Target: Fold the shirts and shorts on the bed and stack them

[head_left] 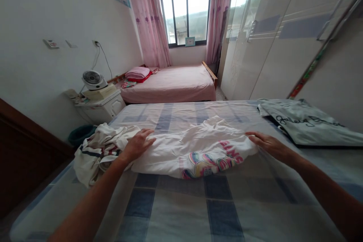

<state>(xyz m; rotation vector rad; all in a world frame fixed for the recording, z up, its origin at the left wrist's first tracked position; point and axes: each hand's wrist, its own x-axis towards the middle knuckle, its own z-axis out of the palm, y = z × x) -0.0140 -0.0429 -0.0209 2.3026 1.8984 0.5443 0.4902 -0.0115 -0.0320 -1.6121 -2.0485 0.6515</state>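
A white T-shirt (170,155) with a colourful print and pink letters lies folded lengthwise across the bed, somewhat wrinkled. My left hand (138,145) rests at its left end, fingers stretched out and thumb apart. At the other end, my right hand (265,144) has its fingers closed on the shirt's edge. Beside my left forearm is a crumpled heap of white clothes (98,147) with dark stripes, partly hidden by the arm.
Blue-and-white checked bedding (181,211) covers the bed. A grey-green garment or bag with lettering (309,121) lies far right. Beyond stand a pink bed (176,83), a nightstand (106,106) with a fan (93,78), a bin (81,134) and wardrobes (263,56).
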